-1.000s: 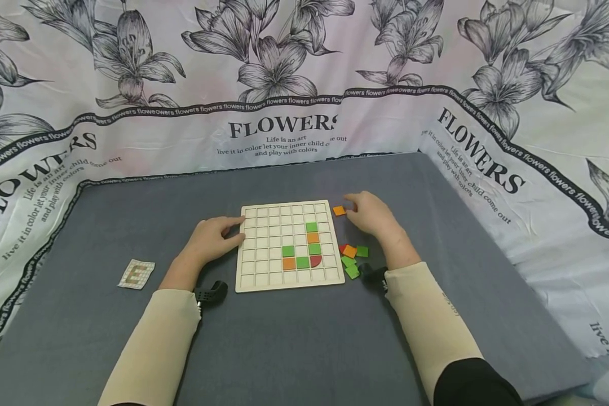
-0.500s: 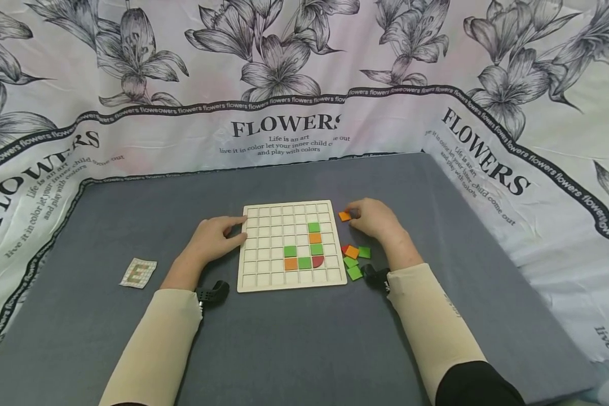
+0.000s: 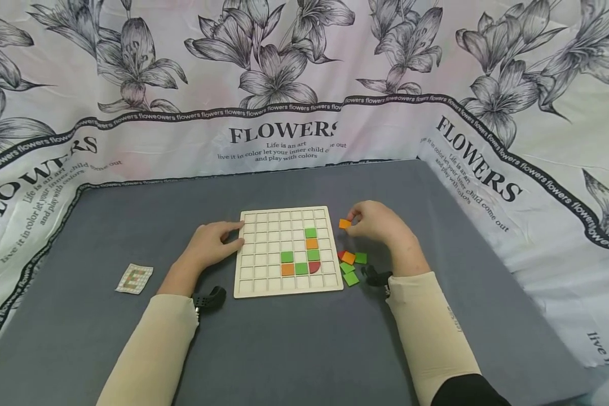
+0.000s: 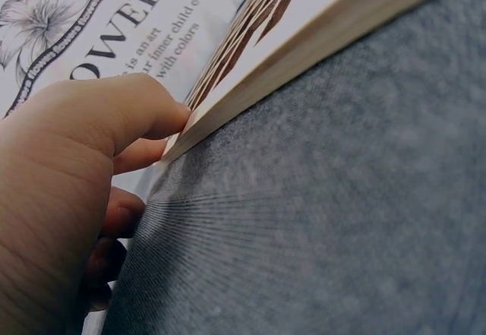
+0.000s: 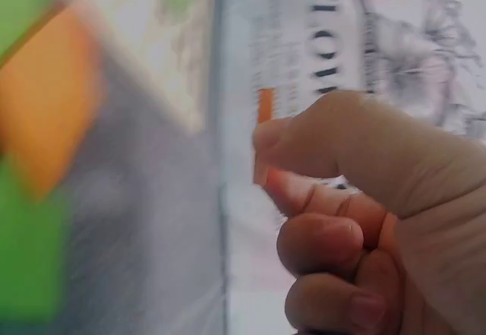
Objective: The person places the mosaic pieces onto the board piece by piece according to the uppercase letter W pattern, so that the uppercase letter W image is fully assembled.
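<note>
My left hand (image 3: 209, 243) touches the left edge of the square wooden grid board (image 3: 263, 285) with spread thumb and index fingertip; the left wrist view shows the thumb at the board's side. Between thumb and index finger, my right hand (image 3: 383, 225) pinches a thin orange square tile (image 3: 344, 224), just off the board's upper right side. In the right wrist view this orange tile (image 5: 265, 107) appears edge-on, its lower part partly covered by the thumb. Set in the grid are several green tiles (image 3: 301, 269), two orange tiles (image 3: 287, 269) and a red rounded tile (image 3: 314, 267).
Loose green tiles (image 3: 351, 278), an orange tile (image 3: 348, 257) and a partly covered red tile (image 3: 341, 255) lie in a pile right of the board. A small pattern card (image 3: 134, 279) rests on the grey tabletop (image 3: 284, 349) at left. Flower-printed cloth (image 3: 279, 141) borders the table.
My right hand, first beside the orange tile, has taken it between thumb and finger and drawn it slightly nearer to me. The left hand keeps its place at the board.
</note>
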Demonstrator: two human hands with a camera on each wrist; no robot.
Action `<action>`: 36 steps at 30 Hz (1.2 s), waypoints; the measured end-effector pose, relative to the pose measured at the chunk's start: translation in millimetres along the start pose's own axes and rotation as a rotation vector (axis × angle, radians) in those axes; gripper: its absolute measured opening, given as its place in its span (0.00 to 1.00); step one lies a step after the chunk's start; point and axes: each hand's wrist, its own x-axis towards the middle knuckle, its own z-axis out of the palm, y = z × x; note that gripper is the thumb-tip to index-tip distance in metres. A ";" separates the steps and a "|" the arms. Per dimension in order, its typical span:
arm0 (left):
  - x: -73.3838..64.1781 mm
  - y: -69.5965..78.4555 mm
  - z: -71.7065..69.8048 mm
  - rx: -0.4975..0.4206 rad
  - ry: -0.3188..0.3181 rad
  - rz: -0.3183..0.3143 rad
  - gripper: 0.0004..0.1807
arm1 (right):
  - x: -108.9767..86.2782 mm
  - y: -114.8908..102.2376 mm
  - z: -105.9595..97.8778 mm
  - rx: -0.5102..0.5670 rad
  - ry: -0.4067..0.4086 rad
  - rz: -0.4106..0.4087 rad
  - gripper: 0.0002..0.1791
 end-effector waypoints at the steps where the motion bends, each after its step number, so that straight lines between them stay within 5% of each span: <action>1: -0.8 -1.2 -0.3 0.004 0.001 0.000 0.29 | -1.9 -7.2 -1.6 0.013 0.007 -0.003 0.17; 7: -5.3 -3.1 -3.4 -0.004 -0.002 -0.003 0.29 | -12.8 -61.4 -2.6 -0.038 0.031 -0.046 0.16; 14: -6.3 -4.7 -6.3 0.003 0.004 0.005 0.28 | -6.5 -101.2 29.8 -0.167 0.048 -0.189 0.17; 25: -2.8 -3.8 -3.5 0.003 0.000 0.019 0.28 | 16.1 -100.0 75.0 -0.273 -0.096 -0.206 0.15; 36: -1.2 -2.8 -0.6 0.003 0.011 0.009 0.28 | 19.8 -94.1 78.9 -0.284 -0.059 -0.223 0.10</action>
